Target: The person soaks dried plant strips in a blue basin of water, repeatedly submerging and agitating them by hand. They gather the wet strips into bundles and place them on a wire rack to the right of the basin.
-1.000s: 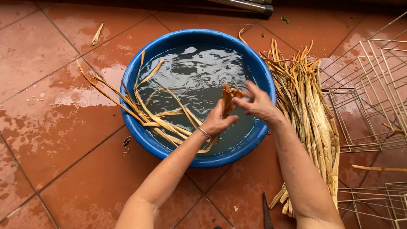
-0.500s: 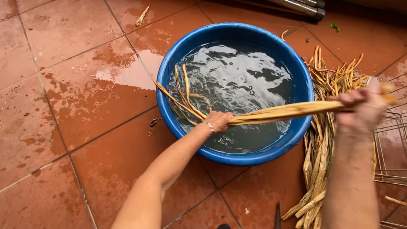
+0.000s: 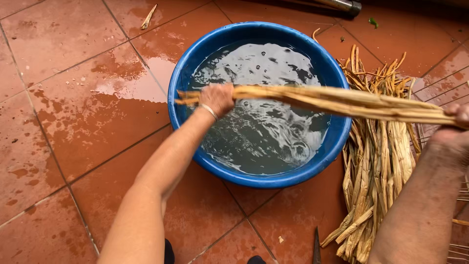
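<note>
Soft daylight, wet-tile glare, sharp

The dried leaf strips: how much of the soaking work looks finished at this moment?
Done: no strips float in the blue basin; only water shows there. In hand: the left hand and the right hand hold one bundle of strips stretched level above the water. Left: a pile of strips lies on the wet tiled floor beside the basin; whether those are already soaked, I cannot tell.

Floor (image 3: 58,117): terracotta square tiles, dark grout lines running diagonally. Wet patches (image 3: 122,85) reflect daylight. Loose dry strip (image 3: 149,16) at top edge. Metal pipe (image 3: 342,5) along upper boundary. Small green leaf (image 3: 373,22) nearby.
</note>
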